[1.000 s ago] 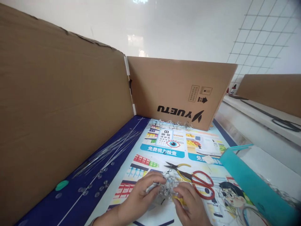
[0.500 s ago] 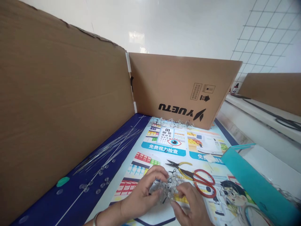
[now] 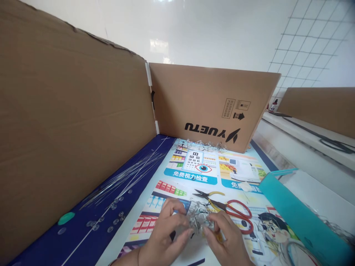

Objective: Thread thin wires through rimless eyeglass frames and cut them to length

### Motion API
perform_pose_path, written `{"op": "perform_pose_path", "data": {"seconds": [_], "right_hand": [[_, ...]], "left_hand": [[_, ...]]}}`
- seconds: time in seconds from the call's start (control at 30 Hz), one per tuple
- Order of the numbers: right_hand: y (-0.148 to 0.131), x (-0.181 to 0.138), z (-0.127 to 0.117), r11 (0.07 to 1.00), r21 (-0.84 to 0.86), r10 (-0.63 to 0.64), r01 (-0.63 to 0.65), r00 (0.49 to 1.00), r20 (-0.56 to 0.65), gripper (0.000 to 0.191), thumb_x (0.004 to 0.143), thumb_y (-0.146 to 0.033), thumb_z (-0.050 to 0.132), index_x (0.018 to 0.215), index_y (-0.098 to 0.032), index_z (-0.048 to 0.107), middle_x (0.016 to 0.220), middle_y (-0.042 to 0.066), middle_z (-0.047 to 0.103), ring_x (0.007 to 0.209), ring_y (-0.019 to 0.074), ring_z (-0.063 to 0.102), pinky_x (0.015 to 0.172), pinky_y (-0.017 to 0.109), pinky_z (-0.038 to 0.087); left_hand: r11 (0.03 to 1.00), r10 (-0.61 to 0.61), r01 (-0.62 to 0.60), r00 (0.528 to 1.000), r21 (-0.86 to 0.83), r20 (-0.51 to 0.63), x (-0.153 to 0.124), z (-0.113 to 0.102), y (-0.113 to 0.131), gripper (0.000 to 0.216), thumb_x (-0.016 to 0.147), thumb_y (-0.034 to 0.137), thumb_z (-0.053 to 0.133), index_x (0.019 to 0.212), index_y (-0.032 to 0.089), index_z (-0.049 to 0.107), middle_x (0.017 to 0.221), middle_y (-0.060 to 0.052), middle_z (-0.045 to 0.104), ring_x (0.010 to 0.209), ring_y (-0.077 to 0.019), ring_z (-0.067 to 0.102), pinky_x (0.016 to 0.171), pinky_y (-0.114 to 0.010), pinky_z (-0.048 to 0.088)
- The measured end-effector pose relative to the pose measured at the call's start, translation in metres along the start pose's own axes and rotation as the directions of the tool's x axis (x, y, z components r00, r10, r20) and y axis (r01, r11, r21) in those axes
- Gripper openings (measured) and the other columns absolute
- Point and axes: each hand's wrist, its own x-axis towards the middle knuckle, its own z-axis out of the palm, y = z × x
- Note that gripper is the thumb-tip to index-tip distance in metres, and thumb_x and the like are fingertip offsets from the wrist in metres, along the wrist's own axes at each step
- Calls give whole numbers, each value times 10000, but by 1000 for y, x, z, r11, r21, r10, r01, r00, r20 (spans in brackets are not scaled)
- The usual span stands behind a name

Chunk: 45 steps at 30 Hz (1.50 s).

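Observation:
A tangled piece of clear beads and thin silvery wire (image 3: 197, 213), with dark bits in it, is between my two hands, low over the printed mat (image 3: 177, 186). My left hand (image 3: 168, 231) has its fingers curled in against the left edge of this piece. From the other side my right hand (image 3: 229, 236) pinches its lower right edge between thumb and fingers. The fingertips partly cover it. Just beyond lie yellow-handled pliers (image 3: 213, 195) and red-handled scissors (image 3: 235, 211), the two overlapping.
Loose wires (image 3: 130, 175) and several clear discs (image 3: 115, 221) lie on the blue surface at left, near a green oval piece (image 3: 66, 218). Cardboard panels (image 3: 210, 99) stand left and behind. A teal box (image 3: 302, 218) holding wire pieces sits right. More beaded wire (image 3: 206, 146) lines the back.
My left hand has turned and its fingers have shifted on the beaded wire piece, which now shows at a different angle. My right hand keeps its pinch. The view has shifted slightly.

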Motion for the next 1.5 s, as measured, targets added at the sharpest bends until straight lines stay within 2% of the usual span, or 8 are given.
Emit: {"op": "perform_pose_path", "data": {"seconds": [0.1, 0.2, 0.33, 0.47, 0.6, 0.87, 1.17, 1.5], "right_hand": [[0, -2, 1, 995, 60, 75, -75, 997, 4, 145, 809, -214, 530, 952, -194, 525, 693, 4, 488, 600, 142, 508, 554, 261, 441], [-2, -2, 1, 992, 93, 89, -89, 996, 12, 121, 799, -214, 542, 919, -196, 546, 695, 1, 488, 595, 135, 504, 547, 249, 432], [-7, 1, 3, 989, 123, 85, -86, 996, 17, 99, 794, -193, 534, 886, -202, 570, 714, 7, 517, 601, 132, 516, 554, 241, 432], [-11, 4, 3, 970, 177, 161, -164, 986, 31, 82, 785, -190, 533, 847, -199, 585, 724, 6, 524, 579, 125, 512, 553, 235, 436], [-13, 8, -1, 950, 212, 221, -228, 974, 54, 53, 770, -192, 543, 764, -199, 595, 708, -1, 516, 591, 128, 511, 571, 236, 431], [-17, 16, -13, 928, 240, 266, -284, 958, 102, 89, 755, -164, 545, 704, -202, 608, 702, -4, 496, 621, 139, 503, 581, 248, 410], [-14, 25, -19, 867, 393, 234, -305, 947, 219, 135, 754, -233, 584, 632, -199, 630, 762, 15, 546, 738, 171, 556, 658, 268, 450], [-32, 28, -19, 884, 361, 215, -298, 943, 253, 171, 747, -160, 557, 579, -188, 571, 700, -11, 502, 710, 145, 530, 656, 252, 407]], "left_hand": [[988, 92, -103, 991, 117, 98, 0, 0, 7, 138, 753, 168, 580, 884, 206, 553, 878, -44, 481, 838, -214, 446, 743, -367, 369], [958, 127, -149, 987, 245, 100, 0, 3, 11, 156, 748, 200, 611, 897, 187, 568, 859, -50, 514, 789, -207, 453, 705, -361, 351], [924, 139, -157, 987, 350, 76, -1, 6, 10, 126, 777, 137, 566, 889, 193, 582, 840, -42, 548, 765, -193, 458, 680, -342, 323], [909, 117, -138, 990, 394, 76, -1, 6, 11, 162, 778, 138, 562, 920, 209, 592, 834, -38, 561, 761, -194, 456, 690, -350, 310], [910, 85, -108, 994, 400, 73, 0, 7, 13, 104, 773, 147, 567, 846, 207, 611, 821, -39, 557, 749, -195, 444, 688, -356, 306], [947, 41, -67, 995, 315, 90, -4, 10, 9, 128, 788, 112, 520, 832, 193, 608, 847, -52, 540, 779, -201, 444, 695, -355, 340], [987, -147, 144, 988, 76, 41, -3, 7, 14, 190, 844, 172, 463, 909, 203, 639, 826, -51, 494, 804, -203, 453, 694, -343, 391], [943, -332, 332, 943, -8, 7, 1, 14, 17, 98, 807, 217, 576, 863, 221, 657, 856, -43, 485, 855, -217, 456, 757, -380, 404]]}}
